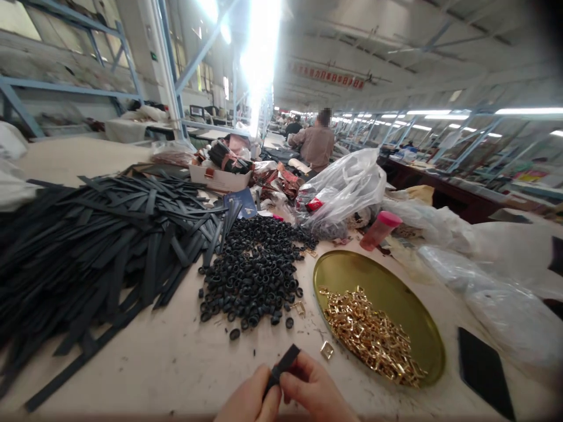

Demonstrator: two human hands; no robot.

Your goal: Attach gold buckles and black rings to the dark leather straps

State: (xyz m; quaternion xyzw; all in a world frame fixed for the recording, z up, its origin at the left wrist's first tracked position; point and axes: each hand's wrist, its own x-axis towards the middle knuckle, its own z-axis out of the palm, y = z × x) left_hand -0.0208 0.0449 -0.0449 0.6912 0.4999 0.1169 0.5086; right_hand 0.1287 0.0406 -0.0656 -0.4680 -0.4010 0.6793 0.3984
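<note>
Low in the middle of the head view, my left hand and my right hand meet at a dark strap. Both are closed on it, with fingers pinching from either side. Its free end sticks up between them, while the lower part is hidden in the left hand. Just beyond my right hand lies a single gold buckle. Farther forward is a heap of small black loops. To the right, a gold oval tray holds a pile of gold buckles.
A large pile of dark straps covers the left side. Behind the tray stand a pink-lidded container and a clear plastic bag. A black flat slab lies at right. One person sits farther back, facing away.
</note>
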